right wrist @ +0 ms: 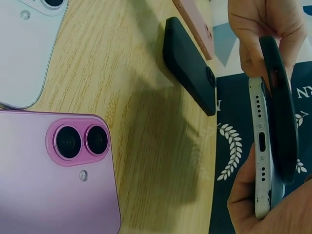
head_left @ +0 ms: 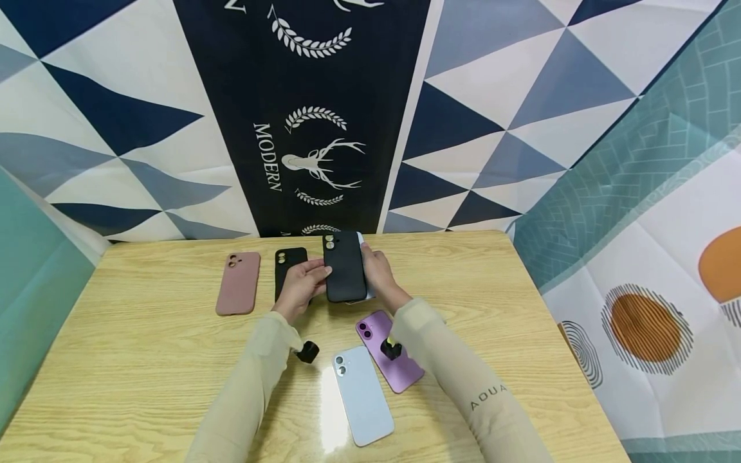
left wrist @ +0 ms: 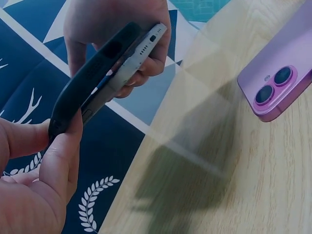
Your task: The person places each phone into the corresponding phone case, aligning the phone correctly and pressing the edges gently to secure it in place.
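Above the far edge of the pale wood-grain worktop (head_left: 145, 373), the left hand (head_left: 298, 286) pinches the left edge of a matte black phone case (head_left: 345, 267) between thumb and fingers. The right hand (head_left: 379, 273) is curled round a silver-edged phone (right wrist: 261, 146) behind it; case and phone gape apart at the port end. Left lie a second black phone case (head_left: 291, 258) and a dusty-pink phone case (head_left: 238, 283); nearer, a glossy purple phone (head_left: 408, 373) and pale-blue phone (head_left: 363, 395).

Bright head view, white glare on the tabletop (head_left: 334, 408); dimmer wrist views with broad soft shadows.
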A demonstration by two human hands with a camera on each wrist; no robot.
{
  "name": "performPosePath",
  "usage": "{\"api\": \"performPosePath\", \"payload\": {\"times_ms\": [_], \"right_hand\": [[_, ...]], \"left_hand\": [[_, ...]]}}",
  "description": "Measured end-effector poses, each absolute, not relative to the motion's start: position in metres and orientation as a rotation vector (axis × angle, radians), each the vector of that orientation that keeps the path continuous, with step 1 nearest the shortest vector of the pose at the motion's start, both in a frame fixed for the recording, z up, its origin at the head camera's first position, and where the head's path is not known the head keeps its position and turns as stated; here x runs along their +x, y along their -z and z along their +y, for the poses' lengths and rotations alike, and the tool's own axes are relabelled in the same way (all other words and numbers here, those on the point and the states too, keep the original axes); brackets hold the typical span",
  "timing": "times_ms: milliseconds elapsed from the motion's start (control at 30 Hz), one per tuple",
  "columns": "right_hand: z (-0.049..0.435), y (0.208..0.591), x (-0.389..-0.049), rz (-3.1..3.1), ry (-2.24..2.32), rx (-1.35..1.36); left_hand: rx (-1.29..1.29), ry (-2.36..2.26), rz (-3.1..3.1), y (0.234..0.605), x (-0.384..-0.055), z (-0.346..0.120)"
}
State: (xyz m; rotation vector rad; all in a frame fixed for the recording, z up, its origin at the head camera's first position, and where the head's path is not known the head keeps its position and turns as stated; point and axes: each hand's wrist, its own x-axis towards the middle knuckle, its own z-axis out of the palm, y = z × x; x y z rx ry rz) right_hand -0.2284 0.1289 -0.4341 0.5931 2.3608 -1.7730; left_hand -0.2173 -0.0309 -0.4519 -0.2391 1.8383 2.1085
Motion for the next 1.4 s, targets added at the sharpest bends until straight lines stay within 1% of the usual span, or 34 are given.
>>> {"api": "performPosePath", "payload": {"times_ms": [767, 1400], "right_hand": [[0.1295, 0.4363, -0.2260, 2.317, 1.763, 0.576], [0.1303, 0.4354, -0.2238, 2.295, 1.774, 0.556]], "left_hand": [[-0.344, -1.884, 1.961, 0.4479, -0.2190, -0.0289], [-0.322, -1.928, 1.931, 0.4490, -0.2194, -0.0223]]}}
